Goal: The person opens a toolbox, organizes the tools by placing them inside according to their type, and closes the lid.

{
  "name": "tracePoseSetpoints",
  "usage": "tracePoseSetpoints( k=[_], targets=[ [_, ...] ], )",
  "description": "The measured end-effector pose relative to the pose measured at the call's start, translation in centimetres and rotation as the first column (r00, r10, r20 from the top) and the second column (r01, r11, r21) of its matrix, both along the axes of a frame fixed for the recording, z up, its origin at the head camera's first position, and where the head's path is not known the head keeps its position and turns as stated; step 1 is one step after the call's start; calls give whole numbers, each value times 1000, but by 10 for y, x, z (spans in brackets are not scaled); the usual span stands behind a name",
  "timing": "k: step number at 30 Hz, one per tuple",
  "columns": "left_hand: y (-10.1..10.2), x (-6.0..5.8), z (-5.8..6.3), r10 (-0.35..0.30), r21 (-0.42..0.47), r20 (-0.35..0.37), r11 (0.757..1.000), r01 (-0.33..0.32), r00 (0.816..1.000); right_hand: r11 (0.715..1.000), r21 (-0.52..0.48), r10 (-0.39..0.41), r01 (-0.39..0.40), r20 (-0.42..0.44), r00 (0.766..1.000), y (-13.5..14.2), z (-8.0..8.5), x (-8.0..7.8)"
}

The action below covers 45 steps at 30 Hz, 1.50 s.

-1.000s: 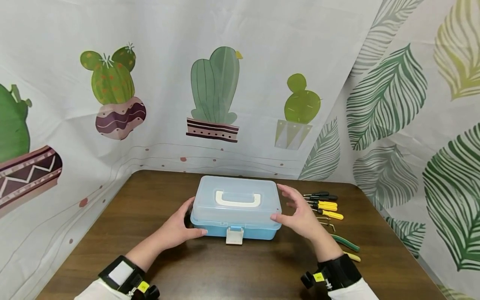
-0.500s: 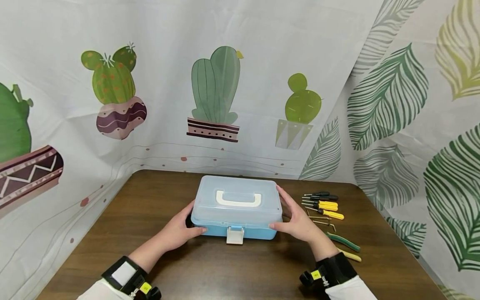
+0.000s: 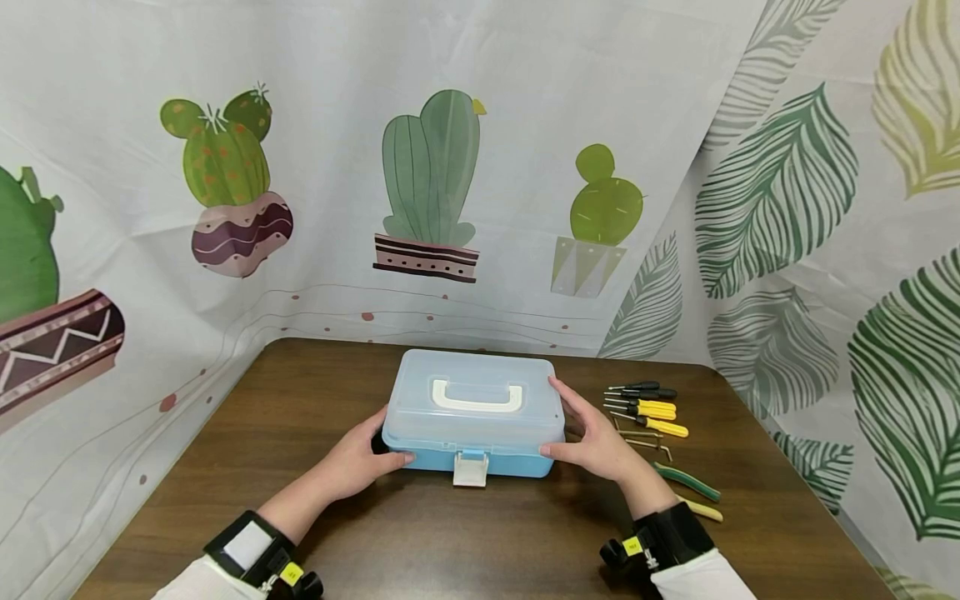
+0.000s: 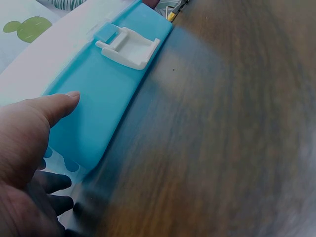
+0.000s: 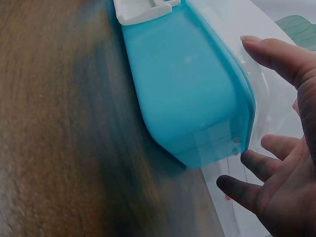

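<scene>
A toolbox with a blue base [image 3: 480, 463] and a translucent lid [image 3: 420, 375] sits on the table; a white handle [image 3: 477, 398] tops the lid. The white front latch [image 3: 470, 469] is flipped down, and the lid rests on the base. At the box's left end, my left hand [image 3: 352, 457] has its thumb against the blue front and its fingers beside the end wall. My right hand [image 3: 598, 443] is at the opposite end, thumb at the lid's front corner, its other fingers spread along the side. In the right wrist view those fingers [image 5: 279, 165] look fairly straight.
To the right lie black screwdrivers [image 3: 648, 394], yellow-handled screwdrivers [image 3: 663, 429], hex keys [image 3: 652, 447] and pliers with a green handle [image 3: 690, 481] and a yellow handle [image 3: 703, 510]. Behind the wooden table [image 3: 315, 375] hangs a printed cloth [image 3: 322, 167].
My right hand has moved a little left and closer to the box's right end, uncovering more of the tools. My left hand and the box have hardly moved.
</scene>
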<state>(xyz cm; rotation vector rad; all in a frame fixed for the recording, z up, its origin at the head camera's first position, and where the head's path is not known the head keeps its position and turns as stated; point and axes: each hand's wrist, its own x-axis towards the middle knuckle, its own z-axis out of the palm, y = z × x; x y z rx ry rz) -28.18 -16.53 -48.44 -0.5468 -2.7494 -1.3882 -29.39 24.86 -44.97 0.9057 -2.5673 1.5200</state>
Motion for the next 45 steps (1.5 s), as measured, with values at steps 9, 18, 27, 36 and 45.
tracePoseSetpoints(
  k=[9,18,27,36,45],
  targets=[
    [-1,0,0,-6,8,14,1000,6,1000,1000,-7,-9,10,21,1000,1,3,1],
    [-1,1,2,-8,-7,8,1000,8,1000,999,3,-50,50,-1,999,0,4,1],
    [-2,0,1,-1,-2,10,1000,1,1000,998,16,-63,63,-13,998,0,5,0],
    [-1,0,1,-8,-7,-4,1000,8,1000,997,20,-75,76,-30,997,1,4,0],
    [-2,1,1,-10,-8,-9,1000,10,1000,993,36,-107,109,-43,993,0,6,1]
  ],
)
